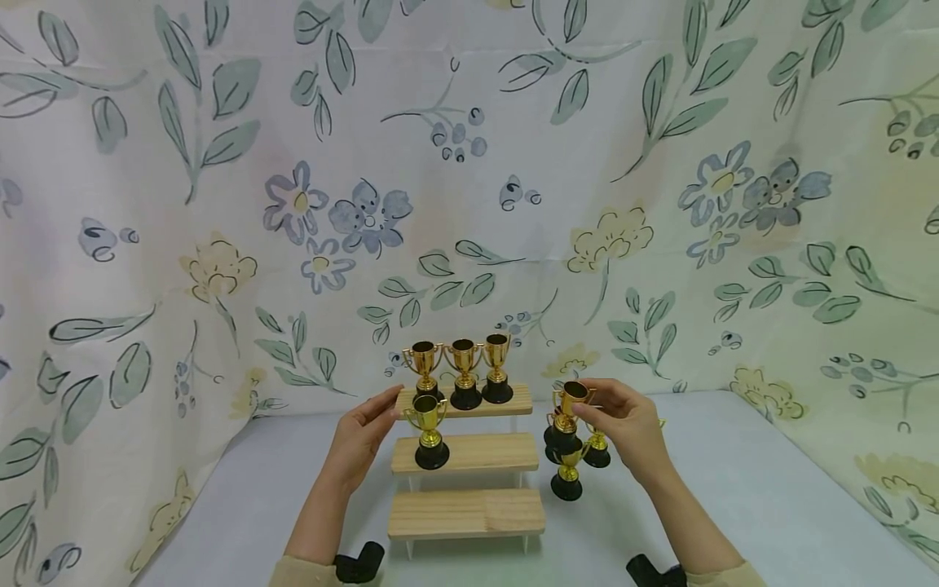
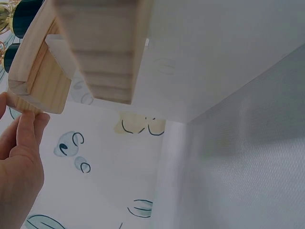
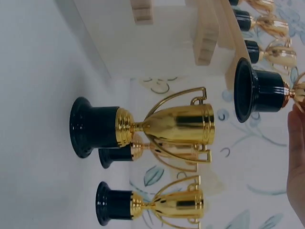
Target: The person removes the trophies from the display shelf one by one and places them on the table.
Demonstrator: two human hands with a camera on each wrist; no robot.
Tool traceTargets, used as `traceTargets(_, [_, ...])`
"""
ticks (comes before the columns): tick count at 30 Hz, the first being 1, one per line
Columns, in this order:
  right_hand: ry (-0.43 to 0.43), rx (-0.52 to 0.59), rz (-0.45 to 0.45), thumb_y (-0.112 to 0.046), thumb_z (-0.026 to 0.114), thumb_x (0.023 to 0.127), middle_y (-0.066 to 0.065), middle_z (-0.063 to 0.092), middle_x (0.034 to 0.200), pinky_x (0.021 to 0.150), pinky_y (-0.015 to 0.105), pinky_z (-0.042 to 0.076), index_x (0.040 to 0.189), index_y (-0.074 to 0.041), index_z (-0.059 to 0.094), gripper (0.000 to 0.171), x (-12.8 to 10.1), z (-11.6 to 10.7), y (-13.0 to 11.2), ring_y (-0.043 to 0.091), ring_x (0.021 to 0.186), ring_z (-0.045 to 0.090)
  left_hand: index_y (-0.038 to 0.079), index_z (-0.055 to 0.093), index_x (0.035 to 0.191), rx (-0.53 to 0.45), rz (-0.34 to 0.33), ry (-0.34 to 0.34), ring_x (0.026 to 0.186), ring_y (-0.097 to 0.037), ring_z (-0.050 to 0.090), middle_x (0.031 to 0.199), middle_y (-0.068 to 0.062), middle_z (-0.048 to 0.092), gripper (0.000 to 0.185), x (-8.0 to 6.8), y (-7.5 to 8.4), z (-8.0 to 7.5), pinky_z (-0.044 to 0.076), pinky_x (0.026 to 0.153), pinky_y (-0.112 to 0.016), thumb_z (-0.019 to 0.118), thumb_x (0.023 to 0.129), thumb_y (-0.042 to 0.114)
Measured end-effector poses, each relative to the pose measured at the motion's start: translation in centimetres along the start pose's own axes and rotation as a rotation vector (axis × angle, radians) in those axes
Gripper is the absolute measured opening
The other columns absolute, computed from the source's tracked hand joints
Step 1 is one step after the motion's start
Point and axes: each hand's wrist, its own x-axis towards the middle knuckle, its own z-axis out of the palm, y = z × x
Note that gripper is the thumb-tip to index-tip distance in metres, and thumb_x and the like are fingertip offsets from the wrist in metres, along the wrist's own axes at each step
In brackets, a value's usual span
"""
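Note:
My right hand (image 1: 623, 420) pinches a small gold trophy cup (image 1: 575, 395) with a black base near its bowl. The right wrist view shows this trophy's black base (image 3: 267, 90) raised above the table. My left hand (image 1: 361, 444) is at the left end of the top wooden shelf (image 1: 477, 411), its thumb and fingers at the board's end (image 2: 21, 102). Three gold trophies (image 1: 465, 371) stand in a row on that shelf. Another trophy (image 1: 430, 432) stands at the left of the middle shelf (image 1: 491, 456).
Right of the shelves, three more trophies stand on the white table, one nearer trophy (image 1: 568, 477) in front. The lowest shelf (image 1: 469, 515) bears nothing. A floral cloth (image 1: 455, 204) hangs behind.

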Motion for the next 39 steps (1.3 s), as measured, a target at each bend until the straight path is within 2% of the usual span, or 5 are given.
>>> traceTargets(7, [0.023,-0.03,-0.005,-0.014,0.073,0.089,-0.019,0.067,0.088,0.069,0.018,0.058,0.121,-0.004,0.066,0.034,-0.1,-1.1,0.6,0.002,0.078,0.065,0.002,0.041,0.149,-0.01,0.004,-0.004,0.115,0.016,0.054,0.157,-0.011,0.038,0.052,0.1,0.0,0.0,0.046,0.102,-0.007,0.055,0.099,0.006])
traceTargets(18, [0.063,-0.057,0.002,-0.013,0.072,0.09,-0.022,0.068,0.089,0.074,0.014,0.057,0.122,-0.001,0.065,0.035,-0.3,-3.0,1.6,-0.002,0.082,0.066,0.002,0.04,0.15,-0.022,-0.002,-0.004,0.115,0.016,0.054,0.157,-0.011,0.038,0.051,0.1,0.0,0.1,0.046,0.102,-0.007,0.053,0.1,0.003])
traceTargets(24, [0.088,-0.101,0.032,-0.016,0.073,0.09,-0.024,0.066,0.088,0.068,0.016,0.054,0.123,-0.003,0.065,0.036,-0.3,-3.9,1.9,-0.003,0.081,0.064,0.002,0.041,0.149,-0.031,0.0,0.001,0.115,0.015,0.055,0.157,-0.012,0.039,0.052,0.1,-0.1,0.1,0.046,0.102,-0.007,0.054,0.099,0.004])
traceTargets(32, [0.12,-0.127,0.087,-0.02,0.073,0.09,-0.024,0.064,0.086,0.068,0.017,0.055,0.124,-0.004,0.064,0.038,-0.3,-4.9,2.3,-0.004,0.08,0.062,0.002,0.042,0.149,-0.033,0.004,0.006,0.115,0.014,0.055,0.156,-0.013,0.039,0.052,0.2,-0.3,0.0,0.046,0.102,-0.007,0.056,0.098,0.005])
traceTargets(39, [0.112,-0.141,0.118,-0.022,0.073,0.09,-0.023,0.063,0.086,0.069,0.018,0.056,0.125,-0.004,0.064,0.04,-0.4,-5.3,3.2,-0.004,0.081,0.062,0.003,0.042,0.149,-0.025,0.001,0.005,0.115,0.014,0.055,0.157,-0.012,0.039,0.052,0.2,-0.3,0.0,0.046,0.103,-0.007,0.056,0.099,0.006])
